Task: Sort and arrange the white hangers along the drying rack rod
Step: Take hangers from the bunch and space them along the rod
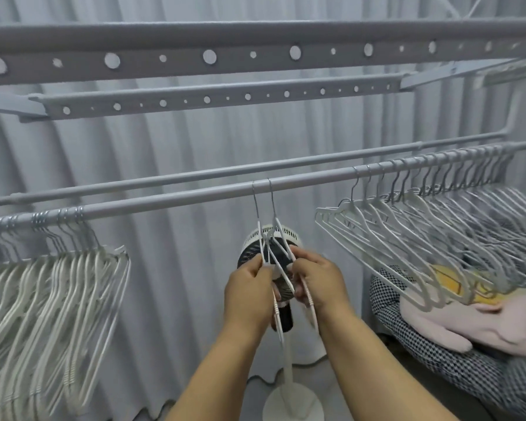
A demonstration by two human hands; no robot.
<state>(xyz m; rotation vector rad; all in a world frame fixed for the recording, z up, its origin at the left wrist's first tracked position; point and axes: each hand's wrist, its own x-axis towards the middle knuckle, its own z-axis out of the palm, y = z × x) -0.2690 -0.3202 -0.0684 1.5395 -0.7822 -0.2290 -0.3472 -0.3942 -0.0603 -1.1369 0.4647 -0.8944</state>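
Grip: both hands pinch the two white plastic-coated wire hangers point(274, 247) at centre frame; the left hand point(249, 291) curls its fingers round one hanger's arm, the right hand point(318, 284) curls round the other's, and neither is slack.
Held pair: the arms of the two hangers cross between the hands and look tangled, while their metal hooks sit side by side over the rod.
Near rod: the grey metal drying rack rod point(170, 203) runs from lower left up to the right edge, with the pair at its middle and bare stretches on both sides.
Left bunch: a tight cluster of white hangers point(52, 287) hangs at lower left, well apart from the hands.
Right row: a long row of white hangers point(413, 229), more spread out, fills the right side above a heap of checked and pink fabric point(468, 338).
Behind: a white standing fan point(283, 262) shows between the hands; a pale pleated curtain point(176, 147) backs everything.
Risk: in my judgement, pulling the crossed arms apart sharply could lift a hook off the rod and drop a hanger toward the fan, or bend the thin wire.
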